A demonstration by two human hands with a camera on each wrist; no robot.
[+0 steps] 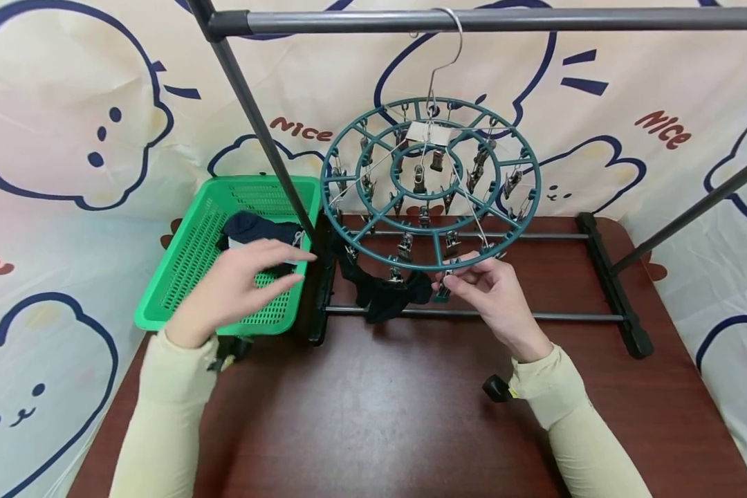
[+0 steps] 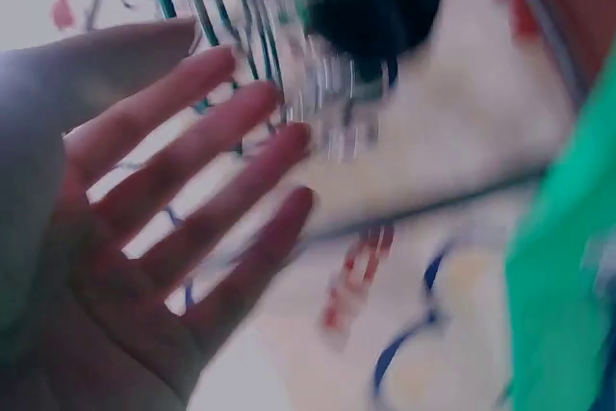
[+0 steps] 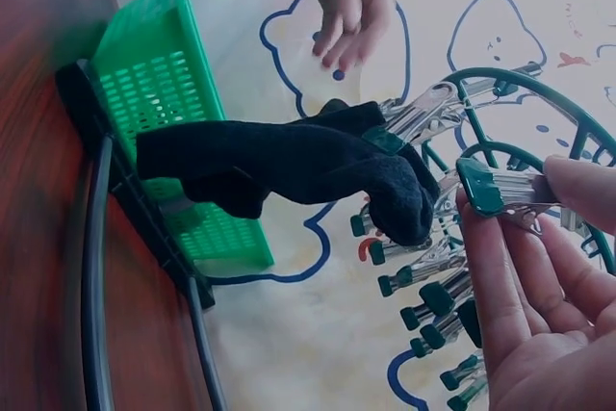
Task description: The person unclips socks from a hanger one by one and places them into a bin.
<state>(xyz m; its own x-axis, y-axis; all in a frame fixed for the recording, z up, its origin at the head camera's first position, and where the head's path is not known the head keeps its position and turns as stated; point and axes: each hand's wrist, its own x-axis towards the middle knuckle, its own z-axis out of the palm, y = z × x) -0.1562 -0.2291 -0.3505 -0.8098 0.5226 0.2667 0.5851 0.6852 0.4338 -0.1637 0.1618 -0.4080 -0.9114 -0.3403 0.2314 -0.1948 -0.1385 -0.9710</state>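
A round green clip hanger (image 1: 438, 267) hangs by its metal hook from a rack. My right hand (image 1: 501, 299) pinches one of its metal clips (image 3: 496, 187), which has a green tip, between thumb and fingers at the near rim. Just left of that clip, a dark sock (image 1: 389, 296) hangs from other clips; the right wrist view shows the sock (image 3: 279, 156) side-on. My left hand (image 1: 233, 285) holds nothing, fingers extended, above the green basket (image 1: 173, 283). Inside the basket lie more dark socks (image 1: 258, 228), partly hidden by that hand.
The rack's grey top bar (image 1: 348, 23) runs over the hanger, and a slanted post (image 1: 258, 121) passes beside the basket. Black feet (image 1: 616, 290) and low rails stand on the brown table (image 1: 380, 415). A printed cloth (image 1: 709, 228) surrounds the table.
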